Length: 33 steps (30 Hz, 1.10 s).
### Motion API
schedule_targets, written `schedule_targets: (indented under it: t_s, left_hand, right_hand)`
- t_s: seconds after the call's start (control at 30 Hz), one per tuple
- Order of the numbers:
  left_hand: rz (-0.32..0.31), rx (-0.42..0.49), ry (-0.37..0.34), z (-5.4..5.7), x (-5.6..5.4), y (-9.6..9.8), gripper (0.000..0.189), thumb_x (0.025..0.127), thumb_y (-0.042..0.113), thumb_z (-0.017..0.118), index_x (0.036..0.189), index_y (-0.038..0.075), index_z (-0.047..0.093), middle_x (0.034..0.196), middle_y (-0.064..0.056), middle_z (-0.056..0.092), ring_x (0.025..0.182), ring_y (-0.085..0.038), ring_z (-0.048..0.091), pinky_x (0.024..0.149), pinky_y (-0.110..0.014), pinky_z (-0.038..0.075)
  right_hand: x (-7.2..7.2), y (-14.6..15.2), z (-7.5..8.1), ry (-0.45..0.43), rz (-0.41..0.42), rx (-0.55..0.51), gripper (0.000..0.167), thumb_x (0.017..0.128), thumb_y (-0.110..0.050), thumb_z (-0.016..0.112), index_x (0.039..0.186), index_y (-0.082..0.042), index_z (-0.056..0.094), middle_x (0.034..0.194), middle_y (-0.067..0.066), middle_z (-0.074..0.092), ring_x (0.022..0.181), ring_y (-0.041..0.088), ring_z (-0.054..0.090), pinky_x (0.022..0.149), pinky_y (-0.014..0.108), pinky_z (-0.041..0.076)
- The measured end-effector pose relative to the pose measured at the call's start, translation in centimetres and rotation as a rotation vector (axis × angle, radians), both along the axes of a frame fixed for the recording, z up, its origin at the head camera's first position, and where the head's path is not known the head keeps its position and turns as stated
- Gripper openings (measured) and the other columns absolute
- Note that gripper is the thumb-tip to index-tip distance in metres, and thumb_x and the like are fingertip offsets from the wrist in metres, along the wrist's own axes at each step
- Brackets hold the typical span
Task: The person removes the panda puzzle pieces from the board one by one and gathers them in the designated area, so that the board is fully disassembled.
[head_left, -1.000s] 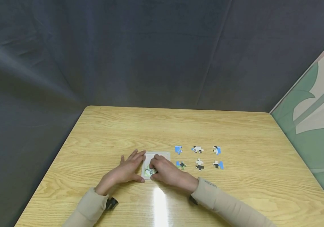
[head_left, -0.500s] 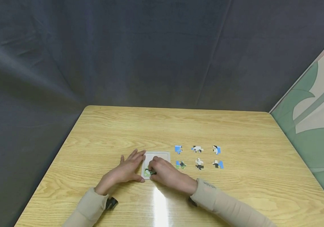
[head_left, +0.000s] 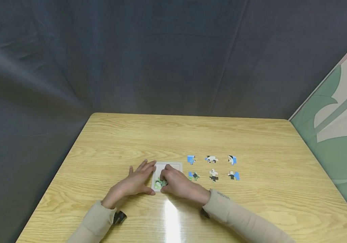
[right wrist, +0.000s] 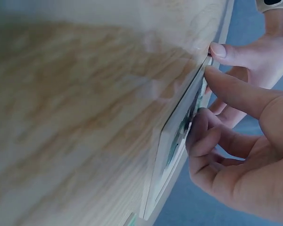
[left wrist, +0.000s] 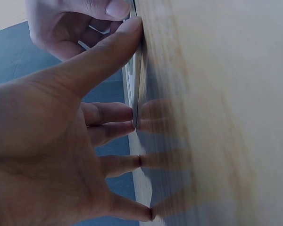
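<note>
A small white puzzle tray (head_left: 160,170) lies on the table, with green-and-white puzzle pieces (head_left: 158,184) in its near-left corner. My left hand (head_left: 137,182) rests at the tray's left side, fingers spread and fairly straight; in the left wrist view its thumb (left wrist: 111,52) lies along the tray edge. Over the tray's near part is my right hand (head_left: 177,182), fingers curled down onto a puzzle piece that they partly hide. The right wrist view shows the right thumb (right wrist: 231,89) at the near rim and bent fingers (right wrist: 203,136) at the piece.
To the right of the tray, loose puzzle pieces lie in two rows, among them a blue one (head_left: 191,159), a panda-face one (head_left: 212,159) and a black-and-white one (head_left: 213,175). The wooden table (head_left: 252,141) ends at a dark curtain (head_left: 173,67) behind.
My right hand shifts slightly within the near part of the tray, first left, then back a little, its fingers still at the piece. The left hand and the loose pieces stay put.
</note>
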<state>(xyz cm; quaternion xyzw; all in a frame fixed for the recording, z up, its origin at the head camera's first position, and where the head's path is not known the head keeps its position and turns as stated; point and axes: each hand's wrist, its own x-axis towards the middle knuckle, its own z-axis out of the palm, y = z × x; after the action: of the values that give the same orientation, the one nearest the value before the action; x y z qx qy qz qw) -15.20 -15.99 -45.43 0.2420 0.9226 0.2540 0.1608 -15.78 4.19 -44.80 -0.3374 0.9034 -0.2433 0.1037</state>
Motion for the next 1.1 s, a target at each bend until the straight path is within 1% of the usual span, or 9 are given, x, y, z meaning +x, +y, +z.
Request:
schedule_targets:
  t_s: [0.13, 0.23, 0.3, 0.37, 0.47, 0.57, 0.7, 0.9, 1.1]
  left_hand:
    - [-0.002, 0.004, 0.004, -0.04, -0.04, 0.01, 0.083, 0.076, 0.029, 0.081, 0.141, -0.001, 0.041, 0.158, -0.012, 0.021, 0.145, -0.041, 0.008, 0.097, -0.081, 0.003]
    - [-0.003, 0.004, 0.006, -0.04, -0.06, 0.01, 0.083, 0.076, 0.03, 0.081, 0.141, -0.001, 0.041, 0.158, -0.012, 0.021, 0.145, -0.04, 0.008, 0.097, -0.081, 0.004]
    - [-0.002, 0.002, 0.006, -0.03, -0.06, 0.0, 0.083, 0.076, 0.03, 0.081, 0.141, -0.002, 0.04, 0.158, -0.011, 0.021, 0.145, -0.04, 0.007, 0.097, -0.081, 0.004]
    - [-0.003, -0.002, 0.004, -0.04, -0.05, -0.01, 0.084, 0.076, 0.03, 0.081, 0.142, -0.002, 0.04, 0.159, -0.011, 0.02, 0.145, -0.04, 0.007, 0.097, -0.08, 0.003]
    - [-0.004, -0.003, 0.001, -0.05, -0.01, -0.03, 0.084, 0.077, 0.031, 0.08, 0.142, -0.002, 0.039, 0.159, -0.011, 0.02, 0.145, -0.04, 0.006, 0.097, -0.081, 0.003]
    - [-0.003, -0.003, -0.002, -0.04, 0.02, -0.03, 0.084, 0.077, 0.031, 0.08, 0.142, -0.003, 0.039, 0.159, -0.011, 0.02, 0.145, -0.04, 0.006, 0.097, -0.081, 0.003]
    - [-0.001, 0.0, 0.002, -0.1, -0.01, 0.02, 0.083, 0.076, 0.031, 0.08, 0.141, -0.003, 0.04, 0.158, -0.011, 0.021, 0.145, -0.04, 0.007, 0.097, -0.081, 0.003]
    - [0.003, -0.006, 0.005, -0.19, -0.04, 0.06, 0.084, 0.076, 0.032, 0.081, 0.141, -0.003, 0.04, 0.158, -0.01, 0.021, 0.145, -0.04, 0.007, 0.097, -0.081, 0.003]
    - [0.001, -0.004, 0.002, -0.28, -0.09, -0.02, 0.085, 0.076, 0.032, 0.08, 0.141, -0.003, 0.04, 0.159, -0.01, 0.021, 0.146, -0.039, 0.006, 0.097, -0.081, 0.003]
  right_hand:
    - [0.01, -0.05, -0.04, -0.038, -0.006, -0.029, 0.024, 0.074, -0.007, 0.082, 0.089, -0.002, 0.065, 0.086, 0.0, 0.05, 0.069, 0.005, 0.046, 0.061, 0.016, 0.045]
    - [0.06, -0.04, -0.08, -0.038, 0.0, -0.037, 0.022, 0.074, -0.007, 0.082, 0.087, -0.003, 0.064, 0.083, 0.0, 0.051, 0.069, 0.005, 0.045, 0.06, 0.016, 0.044]
    - [0.07, -0.04, -0.04, -0.03, -0.003, -0.026, 0.026, 0.074, -0.009, 0.082, 0.093, -0.002, 0.066, 0.083, 0.0, 0.051, 0.068, 0.006, 0.045, 0.059, 0.016, 0.043]
    - [-0.04, -0.05, 0.0, -0.01, -0.01, -0.005, 0.035, 0.073, -0.013, 0.083, 0.101, -0.001, 0.067, 0.084, -0.001, 0.051, 0.069, 0.006, 0.044, 0.059, 0.017, 0.041]
    - [-0.25, -0.06, 0.1, -0.014, 0.001, 0.01, 0.043, 0.073, -0.015, 0.084, 0.11, -0.001, 0.067, 0.086, -0.001, 0.052, 0.069, 0.006, 0.043, 0.058, 0.017, 0.04]
    - [-0.48, -0.08, 0.1, -0.047, 0.02, -0.001, 0.041, 0.073, -0.014, 0.084, 0.108, 0.0, 0.067, 0.087, 0.0, 0.051, 0.069, 0.007, 0.042, 0.059, 0.017, 0.04]
    - [-0.61, -0.16, 0.14, -0.093, 0.01, -0.035, 0.039, 0.072, -0.009, 0.084, 0.104, -0.001, 0.063, 0.087, 0.001, 0.049, 0.07, 0.007, 0.042, 0.06, 0.018, 0.041]
    - [-0.67, -0.27, 0.08, -0.105, 0.0, -0.064, 0.042, 0.069, -0.006, 0.085, 0.1, -0.004, 0.057, 0.087, 0.002, 0.05, 0.071, 0.008, 0.043, 0.062, 0.018, 0.042]
    - [-0.67, -0.14, -0.12, -0.108, 0.025, -0.093, 0.042, 0.07, -0.004, 0.084, 0.103, -0.004, 0.058, 0.085, 0.002, 0.055, 0.069, 0.006, 0.045, 0.061, 0.018, 0.043]
